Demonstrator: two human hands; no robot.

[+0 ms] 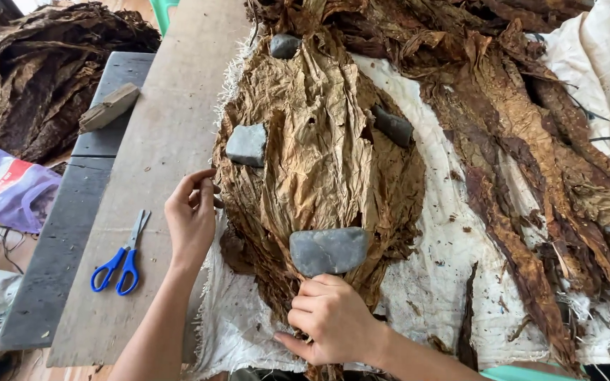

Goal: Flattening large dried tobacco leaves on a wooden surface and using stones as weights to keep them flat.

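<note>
Brown dry leaves (319, 141) lie spread flat in a pile on a white cloth (453, 233) on the tabletop (164, 141), with grey stones (328, 250) on top. The left hand (192, 219) touches the pile's left edge, fingers half open and holding nothing. The right hand (333, 317) is closed around the leaf stems at the near end. Blue scissors (123, 257) lie near the left hand. The leaves are being smoothed flat and held down.

Bare board (171, 127) beyond scissors (123, 255)

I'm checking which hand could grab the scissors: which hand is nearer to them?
The left hand is nearer: the blue-handled scissors lie just to its left on the board. The right hand is further off, across the leaves, below the big grey stone.
</note>
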